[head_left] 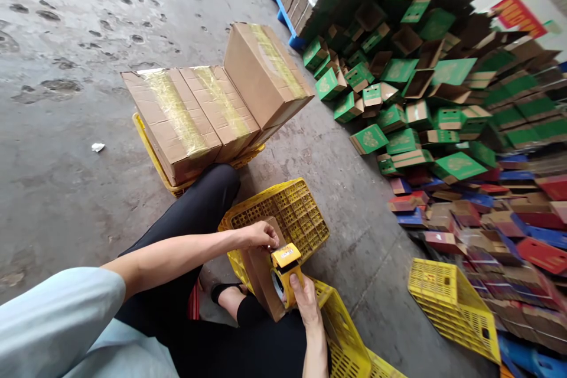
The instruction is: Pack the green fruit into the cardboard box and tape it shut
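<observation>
My right hand (305, 298) grips a yellow tape dispenser (287, 257) by its side, its head toward my left hand. A dark round opening shows in the side of the dispenser. Just left of the dispenser's head, the fingers of my left hand (261, 235) are curled together in a pinch; whatever is between them is too small to make out. Below both hands, a brown cardboard box (261, 283) stands on edge between my legs, partly covered by my left hand and the dispenser. Behind it lies a yellow plastic crate (305, 212) with a lattice surface.
Several taped cartons (177, 118) rest on a yellow crate (146, 147) beyond my knee. Other yellow crates (443, 301) stand on the concrete floor (80, 218) at right. Green boxes (398, 112) and red and blue ones (540, 260) are heaped further right. A blue pallet (283, 15) bears wrapped cardboard.
</observation>
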`<state>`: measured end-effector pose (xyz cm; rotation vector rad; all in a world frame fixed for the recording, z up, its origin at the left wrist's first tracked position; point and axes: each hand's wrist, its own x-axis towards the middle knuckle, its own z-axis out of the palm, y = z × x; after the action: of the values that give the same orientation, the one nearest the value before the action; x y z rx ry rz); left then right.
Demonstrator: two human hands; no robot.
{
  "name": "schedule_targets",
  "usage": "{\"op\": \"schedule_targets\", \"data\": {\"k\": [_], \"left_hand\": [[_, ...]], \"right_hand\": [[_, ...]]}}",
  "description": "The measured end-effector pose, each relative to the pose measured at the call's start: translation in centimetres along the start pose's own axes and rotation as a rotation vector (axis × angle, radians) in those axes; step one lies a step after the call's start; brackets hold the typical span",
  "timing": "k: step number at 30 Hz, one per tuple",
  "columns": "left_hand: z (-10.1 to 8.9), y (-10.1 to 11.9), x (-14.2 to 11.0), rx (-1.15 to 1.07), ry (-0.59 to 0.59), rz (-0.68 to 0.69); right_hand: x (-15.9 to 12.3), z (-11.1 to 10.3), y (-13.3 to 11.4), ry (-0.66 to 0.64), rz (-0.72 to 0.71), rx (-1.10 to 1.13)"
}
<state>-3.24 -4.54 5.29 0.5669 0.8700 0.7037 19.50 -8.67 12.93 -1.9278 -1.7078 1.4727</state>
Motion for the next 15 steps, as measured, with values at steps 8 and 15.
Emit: {"op": "schedule_targets", "data": {"k": [8,15], "left_hand": [[-0.9,0.2,0.2,0.041,0.001,0.022],[-1.2,0.6,0.2,0.046,-0.021,0.001]], "right_hand": [[0.3,0.0,0.1,-0.015,0.015,0.022],[0.4,-0.1,-0.9,-0.066,0.031,0.031]]}}
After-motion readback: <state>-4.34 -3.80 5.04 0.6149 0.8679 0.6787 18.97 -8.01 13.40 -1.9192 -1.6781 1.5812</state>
